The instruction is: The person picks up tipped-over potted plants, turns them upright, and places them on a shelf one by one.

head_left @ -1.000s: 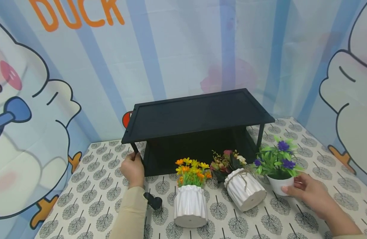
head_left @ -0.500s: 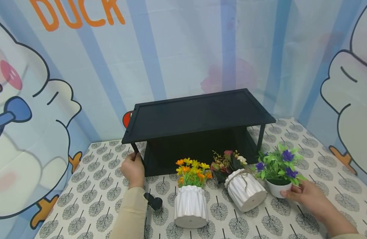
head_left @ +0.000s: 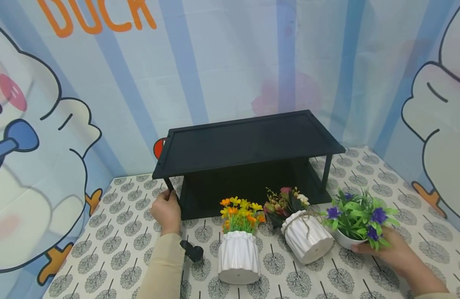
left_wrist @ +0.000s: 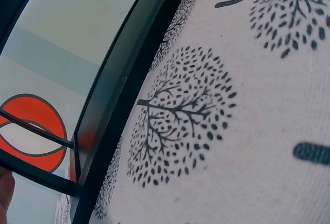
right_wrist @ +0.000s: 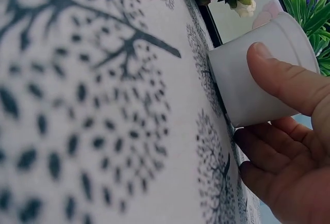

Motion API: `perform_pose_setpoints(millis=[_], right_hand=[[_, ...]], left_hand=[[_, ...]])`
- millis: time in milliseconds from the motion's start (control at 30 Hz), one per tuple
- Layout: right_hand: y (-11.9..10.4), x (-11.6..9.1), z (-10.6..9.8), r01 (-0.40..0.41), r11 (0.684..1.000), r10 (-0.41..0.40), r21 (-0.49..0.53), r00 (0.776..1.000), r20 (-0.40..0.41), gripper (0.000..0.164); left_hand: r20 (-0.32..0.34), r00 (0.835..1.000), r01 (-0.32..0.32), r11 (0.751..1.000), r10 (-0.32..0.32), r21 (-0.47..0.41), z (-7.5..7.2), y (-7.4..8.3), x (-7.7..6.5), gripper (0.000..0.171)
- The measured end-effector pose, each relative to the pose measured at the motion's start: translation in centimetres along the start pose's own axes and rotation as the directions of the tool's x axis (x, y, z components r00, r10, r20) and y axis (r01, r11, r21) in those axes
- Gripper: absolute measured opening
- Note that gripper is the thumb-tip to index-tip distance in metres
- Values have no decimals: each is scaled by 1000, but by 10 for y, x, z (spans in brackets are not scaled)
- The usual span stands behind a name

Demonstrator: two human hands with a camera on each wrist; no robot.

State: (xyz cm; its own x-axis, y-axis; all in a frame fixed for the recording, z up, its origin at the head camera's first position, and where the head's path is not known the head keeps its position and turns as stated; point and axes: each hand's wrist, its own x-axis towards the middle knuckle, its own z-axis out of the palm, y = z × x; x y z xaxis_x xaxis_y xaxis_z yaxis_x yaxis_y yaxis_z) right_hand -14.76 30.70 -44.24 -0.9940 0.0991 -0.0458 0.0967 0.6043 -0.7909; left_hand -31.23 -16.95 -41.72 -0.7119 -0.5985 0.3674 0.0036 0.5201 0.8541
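Right fingers, white pot between them and thumb, apparently tilted

Leaves partly hide the fingers of the right hand; left of them in its wrist view, a tree print blurs.

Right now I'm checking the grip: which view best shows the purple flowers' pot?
The right wrist view: the pot is large there, the right hand gripping it. The head view shows it small, partly hidden; the left wrist view doesn't show it.
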Motion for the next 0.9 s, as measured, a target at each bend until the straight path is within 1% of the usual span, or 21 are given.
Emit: perform_pose_setpoints(millis=[67, 167, 333, 467, 567, 767, 900], right_hand=[[0, 0, 1, 2, 999, -3, -33, 1000, -18, 90], [-2, 0, 0, -5, 998, 4, -57, 1000, -21, 90], [-5, 0, 0, -24, 999, 23, -43, 1000, -10, 92], [-7, 0, 0, -25, 999, 25, -47, 1000, -14, 89], [-8, 0, 0, -31, 997, 30, -68, 999, -16, 91], [-9, 1, -5, -86, 991, 85, -106, 996, -14, 98], [-13, 0, -11, -102, 985, 101, -140, 995, -11, 98]], left_hand=[[-1, 1000, -1, 1000, 1, 1, 0, 0, 0, 22], [-4, 1000, -2, 1000, 2, 1, 0, -1, 1, 22], [-4, 1000, -7, 1000, 7, -9, 1, -2, 1, 23], [-3, 1000, -13, 1000, 13, -16, 1, -3, 1, 23], [5, 1000, -13, 1000, 13, -18, 1, -3, 1, 23], [7, 1000, -12, 1000, 13, -23, 0, -2, 0, 23], [3, 1000, -13, 1000, 13, -15, 0, -1, -1, 22]])
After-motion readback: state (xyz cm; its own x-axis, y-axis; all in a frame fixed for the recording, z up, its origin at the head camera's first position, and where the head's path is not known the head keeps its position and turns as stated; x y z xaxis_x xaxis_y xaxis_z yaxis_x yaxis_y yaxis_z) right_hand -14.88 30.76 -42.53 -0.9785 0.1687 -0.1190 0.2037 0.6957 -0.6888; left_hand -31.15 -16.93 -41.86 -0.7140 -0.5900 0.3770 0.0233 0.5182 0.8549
